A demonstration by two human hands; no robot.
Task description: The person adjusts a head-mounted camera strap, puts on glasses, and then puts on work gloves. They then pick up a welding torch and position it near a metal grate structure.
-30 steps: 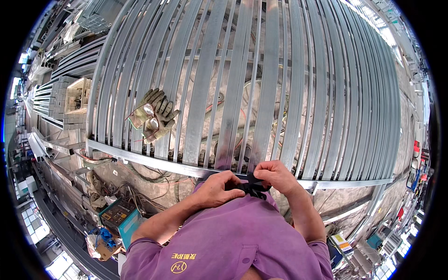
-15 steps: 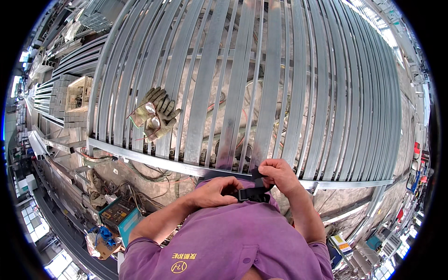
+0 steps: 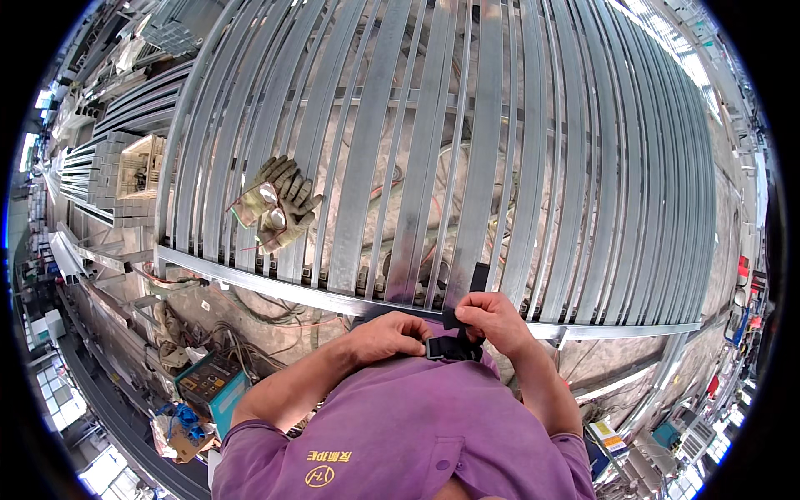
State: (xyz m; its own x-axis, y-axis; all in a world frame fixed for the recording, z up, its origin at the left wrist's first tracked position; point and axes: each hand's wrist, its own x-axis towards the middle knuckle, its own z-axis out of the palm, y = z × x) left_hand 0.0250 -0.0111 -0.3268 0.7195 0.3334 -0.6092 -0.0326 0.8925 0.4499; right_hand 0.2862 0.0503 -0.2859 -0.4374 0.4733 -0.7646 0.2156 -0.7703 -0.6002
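A black webbing strap (image 3: 455,347) with a buckle (image 3: 433,348) lies at my waist, against my purple shirt. My left hand (image 3: 390,337) pinches the buckle from the left side. Just right of it, my right hand (image 3: 490,319) grips the strap between thumb and fingers, and the loose strap end (image 3: 480,276) sticks up above that hand. Part of the strap is bunched and hidden behind my right fingers. Beyond my hands, a pair of worn work gloves (image 3: 292,187) rests on the metal bars, with safety glasses (image 3: 272,207) on top.
A large frame of parallel metal bars (image 3: 371,158) stretches ahead, its front rail (image 3: 275,287) close to my waist. Cables (image 3: 237,337) trail over the floor by a teal machine (image 3: 215,387) at lower left. A box of small parts (image 3: 140,167) stands at the left.
My right hand has dropped slightly and turned, still holding the strap. The loose strap end now points upward above it. My left hand has stayed at the buckle, fingers shifting a little.
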